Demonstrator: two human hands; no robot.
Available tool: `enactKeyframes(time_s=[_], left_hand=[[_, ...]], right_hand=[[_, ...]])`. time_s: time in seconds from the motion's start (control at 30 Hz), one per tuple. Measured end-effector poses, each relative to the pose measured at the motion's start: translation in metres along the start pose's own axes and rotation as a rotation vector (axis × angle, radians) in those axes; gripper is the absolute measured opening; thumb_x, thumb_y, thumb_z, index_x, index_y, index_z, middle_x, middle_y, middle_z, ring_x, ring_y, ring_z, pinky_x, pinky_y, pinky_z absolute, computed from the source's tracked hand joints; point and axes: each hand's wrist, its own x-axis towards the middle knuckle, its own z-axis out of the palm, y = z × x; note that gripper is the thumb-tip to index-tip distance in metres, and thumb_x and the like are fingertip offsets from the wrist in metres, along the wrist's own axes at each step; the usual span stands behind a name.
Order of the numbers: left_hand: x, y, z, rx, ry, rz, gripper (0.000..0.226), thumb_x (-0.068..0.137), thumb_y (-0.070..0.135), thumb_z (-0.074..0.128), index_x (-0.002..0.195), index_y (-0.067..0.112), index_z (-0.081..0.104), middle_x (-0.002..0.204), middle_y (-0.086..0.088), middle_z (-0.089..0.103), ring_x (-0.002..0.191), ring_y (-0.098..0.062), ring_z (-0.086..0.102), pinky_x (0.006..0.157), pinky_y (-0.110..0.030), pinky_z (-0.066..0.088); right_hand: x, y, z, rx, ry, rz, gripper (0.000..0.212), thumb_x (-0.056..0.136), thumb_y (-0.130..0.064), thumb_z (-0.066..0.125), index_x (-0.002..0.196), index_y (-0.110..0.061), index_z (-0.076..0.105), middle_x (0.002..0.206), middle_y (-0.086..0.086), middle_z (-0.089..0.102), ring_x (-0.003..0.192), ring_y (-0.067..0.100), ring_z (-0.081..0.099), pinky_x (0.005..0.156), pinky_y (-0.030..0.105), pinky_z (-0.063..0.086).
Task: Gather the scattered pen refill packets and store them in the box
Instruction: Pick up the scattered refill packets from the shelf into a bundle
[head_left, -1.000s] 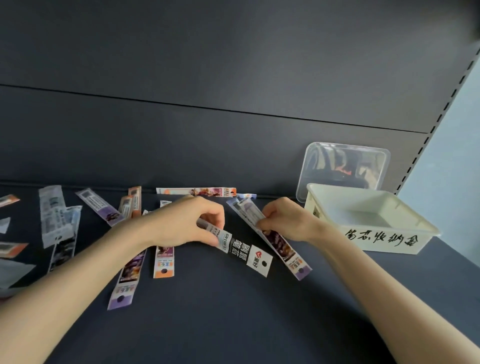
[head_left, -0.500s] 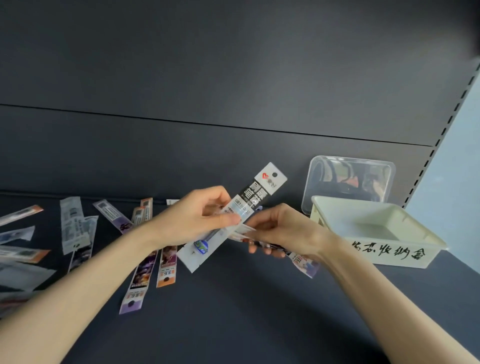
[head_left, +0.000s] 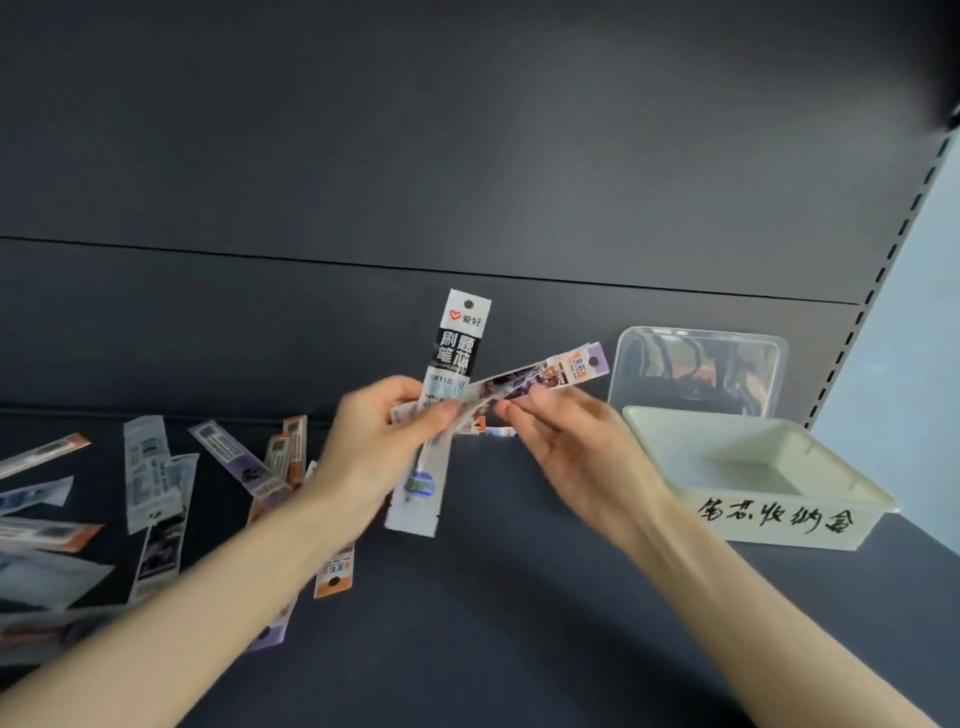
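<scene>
Standing upright above the dark shelf (head_left: 519, 597), a black-and-white refill packet (head_left: 460, 348) is pinched by the left hand (head_left: 384, 447); the right hand (head_left: 576, 447) pinches a slanted purple packet (head_left: 550, 371) crossing it. The cream box (head_left: 769, 538) sits right, a clear lid (head_left: 696, 364) leaning behind; scattered packets (head_left: 150, 467) lie left.

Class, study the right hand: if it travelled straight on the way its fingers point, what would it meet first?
Probably the left hand, whose fingertips pinch the black-and-white packet just left of the right hand; the purple-tipped packet it seems to pinch bridges the gap. Depth is unclear.
</scene>
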Motion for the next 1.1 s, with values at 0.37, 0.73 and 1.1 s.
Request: enactKeyframes(time_s=[0.37,0.73,1.1], left_hand=[[-0.013,-0.009,0.022,-0.139,0.024,-0.124,0.01,0.082,0.009,0.069,0.091,0.005,0.069,0.083,-0.006,0.076,0.075,-0.016,0.072,0.064,-0.024,0.056],[-0.023,-0.015,0.03,-0.091,-0.089,-0.103,0.01,0.088,0.013,0.062,0.096,0.009,0.067,0.087,0.001,0.076,0.081,-0.01,0.071,0.066,-0.017,0.053],[-0.019,-0.011,0.027,-0.201,-0.172,-0.108,0.022,0.091,0.004,0.055,0.104,0.017,0.067,0.091,-0.006,0.073,0.081,-0.019,0.07,0.074,-0.031,0.056]], right_hand=[[0.006,0.012,0.001,-0.132,0.209,-0.101,0.021,0.1,-0.018,0.043,0.1,-0.007,0.061,0.085,0.008,0.075,0.075,0.023,0.072,0.07,0.037,0.059],[0.009,0.019,0.0,-0.231,0.218,-0.075,0.028,0.095,-0.026,0.05,0.081,-0.004,0.062,0.073,0.009,0.069,0.066,0.021,0.065,0.071,0.035,0.055],[0.008,0.02,-0.007,-0.422,0.104,-0.017,0.027,0.079,-0.036,0.068,0.082,-0.009,0.068,0.069,0.007,0.045,0.054,0.011,0.036,0.044,0.02,0.028]])
